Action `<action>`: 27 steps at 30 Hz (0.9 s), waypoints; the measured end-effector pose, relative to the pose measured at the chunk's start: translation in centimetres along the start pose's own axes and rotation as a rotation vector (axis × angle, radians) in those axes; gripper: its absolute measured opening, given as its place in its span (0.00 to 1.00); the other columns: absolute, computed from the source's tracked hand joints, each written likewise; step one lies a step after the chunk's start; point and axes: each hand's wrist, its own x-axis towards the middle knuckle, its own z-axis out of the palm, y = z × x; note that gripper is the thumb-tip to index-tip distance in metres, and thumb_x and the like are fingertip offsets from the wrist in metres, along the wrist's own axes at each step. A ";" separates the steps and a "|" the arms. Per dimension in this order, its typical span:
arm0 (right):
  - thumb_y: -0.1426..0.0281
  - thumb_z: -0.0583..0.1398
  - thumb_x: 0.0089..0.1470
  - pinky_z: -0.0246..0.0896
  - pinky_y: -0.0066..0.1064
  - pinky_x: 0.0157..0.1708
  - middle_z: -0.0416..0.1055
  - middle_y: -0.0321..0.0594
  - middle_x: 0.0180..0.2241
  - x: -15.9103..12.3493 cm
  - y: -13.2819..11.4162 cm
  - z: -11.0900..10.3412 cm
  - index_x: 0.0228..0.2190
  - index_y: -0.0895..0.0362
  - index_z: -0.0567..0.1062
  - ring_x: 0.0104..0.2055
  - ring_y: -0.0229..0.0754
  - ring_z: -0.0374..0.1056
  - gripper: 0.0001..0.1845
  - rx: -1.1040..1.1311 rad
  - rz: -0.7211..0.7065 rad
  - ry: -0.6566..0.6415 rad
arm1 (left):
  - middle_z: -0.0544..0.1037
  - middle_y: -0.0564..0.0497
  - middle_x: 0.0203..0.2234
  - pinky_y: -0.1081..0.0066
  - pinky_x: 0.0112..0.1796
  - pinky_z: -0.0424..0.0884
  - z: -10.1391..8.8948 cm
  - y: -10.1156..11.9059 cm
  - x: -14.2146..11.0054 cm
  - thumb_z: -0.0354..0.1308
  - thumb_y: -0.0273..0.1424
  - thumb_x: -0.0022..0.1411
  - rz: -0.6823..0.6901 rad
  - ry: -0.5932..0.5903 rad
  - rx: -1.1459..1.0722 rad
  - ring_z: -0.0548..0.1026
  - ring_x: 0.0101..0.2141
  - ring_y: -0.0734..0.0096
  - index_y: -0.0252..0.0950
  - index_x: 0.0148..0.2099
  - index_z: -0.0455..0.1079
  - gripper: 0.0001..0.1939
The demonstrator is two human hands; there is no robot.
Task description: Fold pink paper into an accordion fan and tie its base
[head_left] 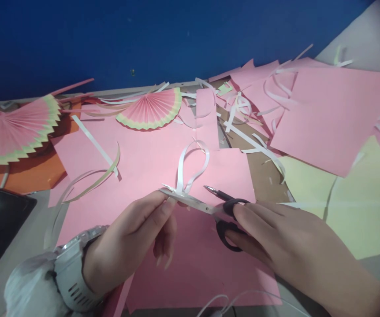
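Observation:
My right hand [276, 233] is closed on black-handled scissors [228, 229], a finger and the thumb in the loops. Their blades reach left, across the base of a white paper strip loop [180, 167]. My left hand [147, 220] pinches the bottom of that loop between thumb and fingers, right by the blade tips; the other fingers curl below. A dark pen [218, 193] with a metal tip juts out beside the scissors at my right hand; its rear end is hidden. Both hands are over pink paper sheets [153, 163].
Pleated pink fans with yellow-green edges [152, 108] lie at the back and far left. A black phone [8, 224] rests at the left. Pink sheets [335, 114], a pale yellow sheet [368, 202] and white paper scraps [252, 141] cover the right. A blue panel [176, 39] stands behind.

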 end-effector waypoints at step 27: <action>0.68 0.63 0.43 0.64 0.33 0.27 0.74 0.39 0.36 0.3 0.5 -0.5 0.40 0.51 0.67 0.35 0.47 0.72 0.20 0.395 0.170 -0.144 | 0.58 0.59 0.18 0.81 0.18 0.56 -0.2 -0.2 -0.1 0.43 0.41 0.68 0.003 0.068 -0.088 0.56 0.17 0.83 0.37 0.29 0.60 0.18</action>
